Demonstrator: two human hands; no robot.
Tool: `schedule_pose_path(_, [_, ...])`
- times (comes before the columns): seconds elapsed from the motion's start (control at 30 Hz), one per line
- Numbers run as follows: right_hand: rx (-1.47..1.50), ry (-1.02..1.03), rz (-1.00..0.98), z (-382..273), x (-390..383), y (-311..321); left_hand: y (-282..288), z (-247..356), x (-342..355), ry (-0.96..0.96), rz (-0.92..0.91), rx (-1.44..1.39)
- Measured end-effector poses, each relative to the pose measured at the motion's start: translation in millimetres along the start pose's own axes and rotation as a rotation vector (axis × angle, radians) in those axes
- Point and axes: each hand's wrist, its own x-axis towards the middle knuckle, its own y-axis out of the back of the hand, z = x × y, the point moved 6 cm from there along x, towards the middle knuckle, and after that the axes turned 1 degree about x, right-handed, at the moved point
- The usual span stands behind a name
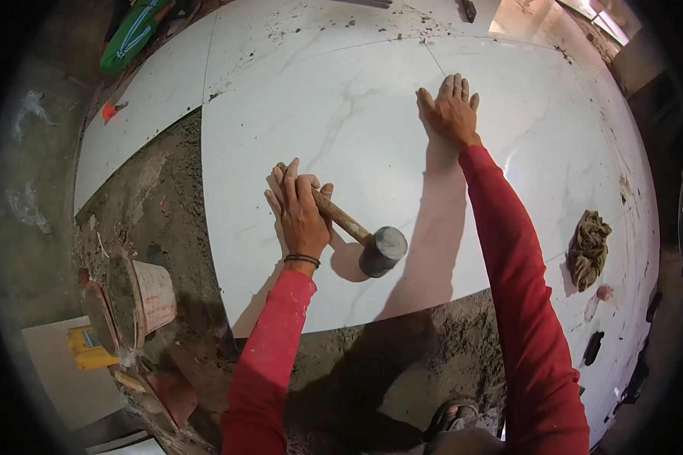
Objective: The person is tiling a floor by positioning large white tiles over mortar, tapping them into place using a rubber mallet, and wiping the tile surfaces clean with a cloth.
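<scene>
A large white marbled floor tile (372,152) lies under both my hands. My left hand (302,211) rests low over its left part, fingers closed around the wooden handle of a rubber mallet (385,250). The mallet's dark head points right, toward the tile's near edge, and casts a shadow on the surface. Farther off, to the right, my right hand (454,114) lies palm down with its fingers stretched out, close to a joint between tiles. It holds nothing.
Rough grey mortar (448,337) borders the tile in front and on the left. A bucket (155,296) and a yellow container (89,347) stand at left. A crumpled cloth (588,250) lies at right. Green striped fabric (133,34) and an orange object (109,112) are at far left.
</scene>
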Motion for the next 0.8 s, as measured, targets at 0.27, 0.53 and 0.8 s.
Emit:
schedule_pose_path(0.27, [0.029,0.193,0.031,-30.4,71.2,-41.0,-6.7,1.6,9.5,0.028,-0.075,0.09])
schedule_pose_path(0.53, [-0.161,0.156,0.089,-43.5,124.1,-54.2,-11.0,2.0,7.5,0.038,-0.093,0.036])
schedule_pose_path(0.8, [-0.218,0.209,0.043,-58.7,129.9,-46.2,-10.0,-2.3,5.2,0.055,-0.092,0.034])
